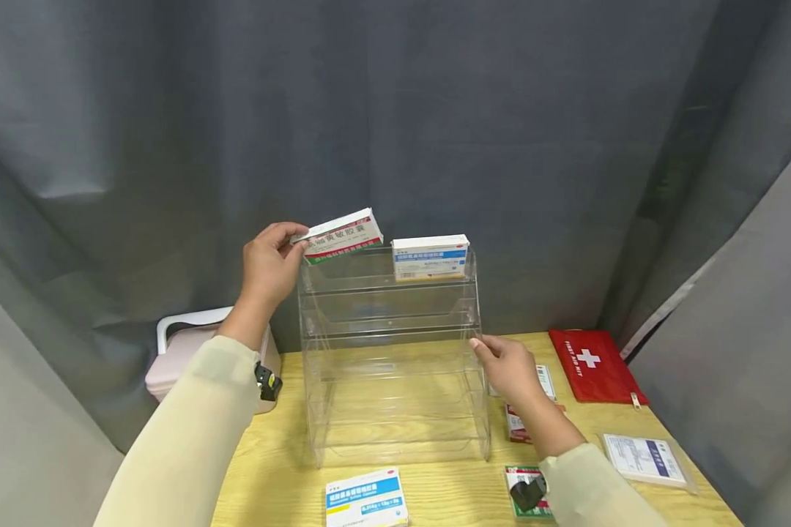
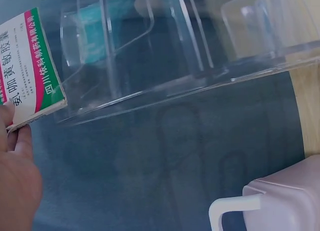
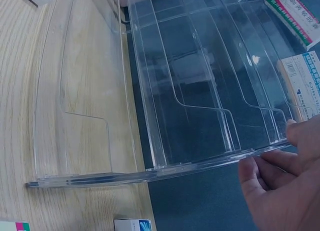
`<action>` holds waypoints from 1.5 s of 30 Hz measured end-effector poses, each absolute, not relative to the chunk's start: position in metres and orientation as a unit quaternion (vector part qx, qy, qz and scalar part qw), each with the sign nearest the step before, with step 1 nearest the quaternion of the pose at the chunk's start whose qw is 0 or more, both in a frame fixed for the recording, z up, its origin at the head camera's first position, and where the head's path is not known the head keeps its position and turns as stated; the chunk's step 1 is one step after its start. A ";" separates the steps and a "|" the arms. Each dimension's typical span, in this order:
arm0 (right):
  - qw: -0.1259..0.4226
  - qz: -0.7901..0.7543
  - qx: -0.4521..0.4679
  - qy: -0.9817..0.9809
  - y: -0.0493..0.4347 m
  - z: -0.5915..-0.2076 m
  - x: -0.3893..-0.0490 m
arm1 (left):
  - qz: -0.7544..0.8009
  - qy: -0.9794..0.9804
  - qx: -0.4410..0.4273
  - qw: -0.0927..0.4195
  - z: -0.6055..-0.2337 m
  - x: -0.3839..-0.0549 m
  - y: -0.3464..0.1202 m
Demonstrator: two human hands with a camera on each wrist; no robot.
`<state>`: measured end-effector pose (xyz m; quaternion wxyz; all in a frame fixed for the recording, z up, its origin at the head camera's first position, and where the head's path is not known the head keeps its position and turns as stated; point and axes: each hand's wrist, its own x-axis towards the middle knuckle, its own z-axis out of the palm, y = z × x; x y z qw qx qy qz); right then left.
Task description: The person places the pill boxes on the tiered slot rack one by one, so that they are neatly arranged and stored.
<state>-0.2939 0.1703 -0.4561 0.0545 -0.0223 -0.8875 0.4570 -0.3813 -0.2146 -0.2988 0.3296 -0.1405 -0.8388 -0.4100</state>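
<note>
My left hand (image 1: 270,265) pinches one end of a white, red and green medicine box (image 1: 344,238), thumb on its printed front. That box is tilted, its right end higher, over the left side of the top tier of a clear tiered display rack (image 1: 389,323). In the left wrist view the box (image 2: 37,66) overlaps the rack's upper corner. My right hand (image 1: 510,368) grips the rack's right side edge, with thumb and fingers around the panel in the right wrist view. A blue and white medicine box (image 1: 431,260) stands at the right of the top tier.
Another blue and white box (image 1: 367,499) lies in front of the rack. Right of it are a green and red box (image 1: 521,479), a red box (image 1: 518,424), a white packet (image 1: 647,460) and a red first aid pouch (image 1: 600,366). A pink case (image 1: 183,348) with white handle stands left.
</note>
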 end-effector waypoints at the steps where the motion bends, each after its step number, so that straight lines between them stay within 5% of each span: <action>1: 0.054 0.458 -0.021 -0.887 0.169 -0.456 -0.294 | -0.404 -0.843 -0.140 0.327 -0.301 -0.381 -0.216; 11: 0.054 0.459 -0.018 -0.886 0.165 -0.456 -0.292 | -0.348 -0.890 -0.150 0.253 -0.315 -0.378 -0.223; 45: 0.051 0.463 -0.029 -0.884 0.165 -0.458 -0.293 | -0.329 -0.899 -0.150 0.248 -0.330 -0.380 -0.222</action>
